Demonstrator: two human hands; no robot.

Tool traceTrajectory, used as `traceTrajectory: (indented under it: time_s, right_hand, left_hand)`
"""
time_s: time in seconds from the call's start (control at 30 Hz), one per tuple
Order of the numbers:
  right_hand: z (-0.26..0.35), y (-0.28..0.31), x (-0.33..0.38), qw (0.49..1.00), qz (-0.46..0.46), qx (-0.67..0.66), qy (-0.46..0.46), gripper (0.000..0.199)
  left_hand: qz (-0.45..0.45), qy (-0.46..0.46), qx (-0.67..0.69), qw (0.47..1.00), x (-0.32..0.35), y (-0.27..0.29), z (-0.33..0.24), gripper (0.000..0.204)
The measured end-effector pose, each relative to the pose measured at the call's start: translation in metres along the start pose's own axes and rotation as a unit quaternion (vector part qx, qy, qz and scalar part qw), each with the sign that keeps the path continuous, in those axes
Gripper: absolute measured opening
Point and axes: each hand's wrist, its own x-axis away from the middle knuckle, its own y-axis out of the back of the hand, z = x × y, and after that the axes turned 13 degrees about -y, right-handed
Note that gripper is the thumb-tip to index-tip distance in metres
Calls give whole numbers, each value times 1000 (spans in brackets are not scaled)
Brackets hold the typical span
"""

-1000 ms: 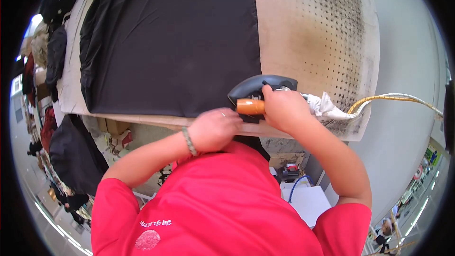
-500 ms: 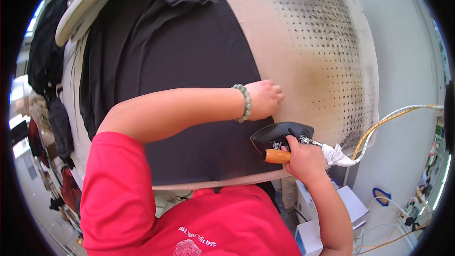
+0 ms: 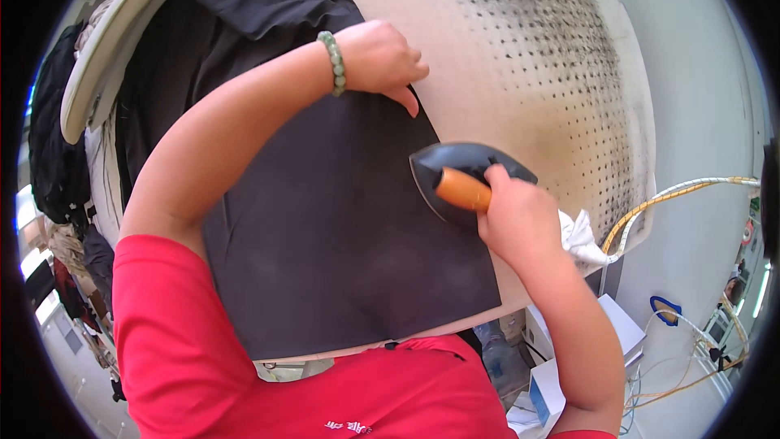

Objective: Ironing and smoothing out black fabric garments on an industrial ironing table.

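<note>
A dark, near-black piece of cloth (image 3: 341, 252) lies spread over the pale ironing board, smooth at the near end and rumpled at the far end. My left hand (image 3: 380, 61), with a green bead bracelet at its wrist, is at the cloth's right edge. Its thumb stands apart from the bent fingers, whose undersides are hidden. Farther down that edge, the dark iron (image 3: 479, 156) with an orange handle has its pointed front over the cloth and its rear over the bare board. My right hand (image 3: 520, 215) is closed around the iron's handle.
The ironing board cover (image 3: 520, 81) is scorched and dotted with holes at the right. A white and a yellow hose (image 3: 674, 195) run from the iron to the right. A pale curved board (image 3: 122, 41) juts in at upper left. White boxes (image 3: 548, 386) stand below the board.
My left hand has moved away from me along the cloth's edge, its thumb now spread. The iron has moved forward and slightly left in my right hand. The cloth's near right corner now shows.
</note>
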Motion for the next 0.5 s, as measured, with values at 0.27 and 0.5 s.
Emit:
traceTrajectory:
  time_s: [0.27, 0.5]
  right_hand:
    - [81, 41, -110, 999, 22, -10, -34, 14]
    - [93, 52, -132, 999, 18, 16, -35, 14]
  left_hand:
    - [87, 181, -22, 979, 49, 20, 46, 62]
    - [159, 297, 69, 939, 97, 81, 77, 38]
